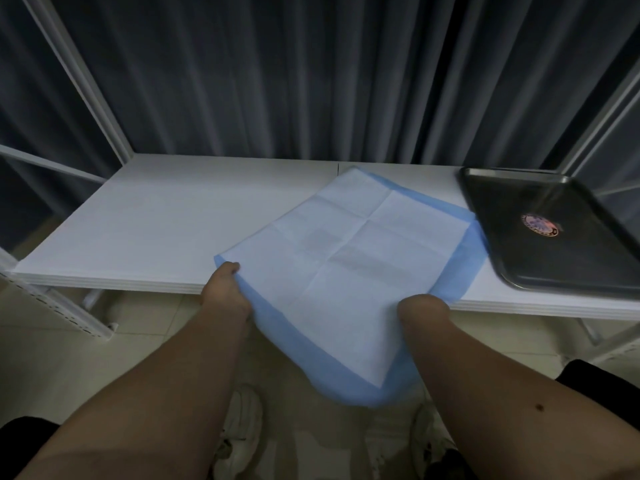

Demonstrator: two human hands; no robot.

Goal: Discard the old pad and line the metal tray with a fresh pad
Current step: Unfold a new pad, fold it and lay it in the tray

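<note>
A white pad with a blue border (pixel 349 258) lies unfolded across the front of the white table (pixel 166 223), its near part hanging over the table edge toward me. My left hand (pixel 225 289) grips the pad's left edge, thumb on top. My right hand (pixel 424 310) holds the pad's right side, its fingers hidden under the sheet. The metal tray (pixel 554 271) sits bare at the table's right end, with a round red sticker (pixel 539 224) inside it. The pad's right border lies close beside the tray.
Dark curtains hang behind the table. White metal frame posts (pixel 79 81) rise at the left and right. Below the table edge are a tiled floor and white shoes (pixel 242 427).
</note>
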